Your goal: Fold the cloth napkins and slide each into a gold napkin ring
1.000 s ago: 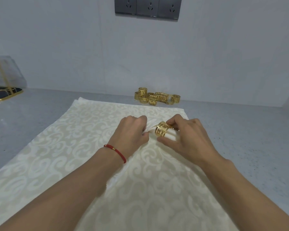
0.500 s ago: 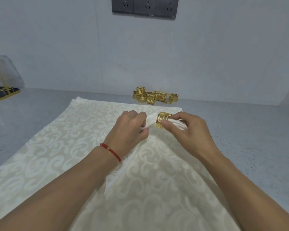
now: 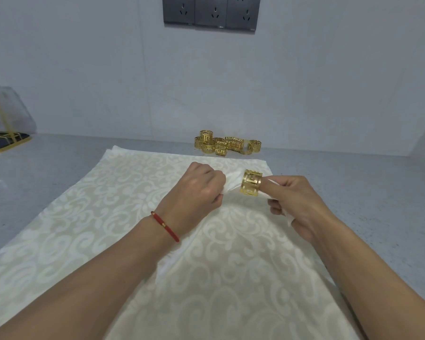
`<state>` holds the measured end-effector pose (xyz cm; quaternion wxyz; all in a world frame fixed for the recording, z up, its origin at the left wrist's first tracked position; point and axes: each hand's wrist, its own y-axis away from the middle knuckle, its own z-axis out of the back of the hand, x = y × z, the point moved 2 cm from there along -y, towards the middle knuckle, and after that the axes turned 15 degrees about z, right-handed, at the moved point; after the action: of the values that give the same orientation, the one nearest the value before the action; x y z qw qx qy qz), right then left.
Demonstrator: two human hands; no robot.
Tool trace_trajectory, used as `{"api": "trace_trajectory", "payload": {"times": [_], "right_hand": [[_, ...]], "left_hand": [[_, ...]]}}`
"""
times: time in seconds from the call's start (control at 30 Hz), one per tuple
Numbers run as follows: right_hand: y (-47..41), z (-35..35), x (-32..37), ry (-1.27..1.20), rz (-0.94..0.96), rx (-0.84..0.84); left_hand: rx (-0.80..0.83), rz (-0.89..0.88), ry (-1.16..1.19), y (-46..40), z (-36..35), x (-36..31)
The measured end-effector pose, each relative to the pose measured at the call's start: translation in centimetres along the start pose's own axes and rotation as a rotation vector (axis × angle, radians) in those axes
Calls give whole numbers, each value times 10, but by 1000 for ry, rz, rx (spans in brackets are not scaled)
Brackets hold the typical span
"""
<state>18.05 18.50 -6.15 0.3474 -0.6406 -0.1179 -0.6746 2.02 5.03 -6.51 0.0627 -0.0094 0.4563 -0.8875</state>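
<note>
On the grey bench (image 3: 59, 173), the left hand (image 3: 196, 192) clenched the gathered white cloth napkin (image 3: 231, 182), likely to keep it narrow for threading. Just to its right, the cut-out gold napkin ring (image 3: 251, 182) sat around the napkin, steadied by the right hand (image 3: 297, 207), which gripped the end already through. Spare gold rings (image 3: 227, 145) waited behind, beside the wall.

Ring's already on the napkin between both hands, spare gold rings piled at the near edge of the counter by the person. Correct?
Not quite. The head view shows the spare gold rings piled at the far edge of the counter, against the wall. The rest holds: the ring sits on the napkin between the left hand and right hand.
</note>
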Motion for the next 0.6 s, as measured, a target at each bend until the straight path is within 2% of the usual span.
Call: {"api": "trace_trajectory", "payload": {"times": [0.17, 0.6], "right_hand": [[1, 0, -4, -18, -91, 31], [2, -2, -3, -88, -145, 76]], "left_hand": [[-21, -46, -6, 2, -1, 0], [-54, -48, 27, 0, -1, -4]]}}
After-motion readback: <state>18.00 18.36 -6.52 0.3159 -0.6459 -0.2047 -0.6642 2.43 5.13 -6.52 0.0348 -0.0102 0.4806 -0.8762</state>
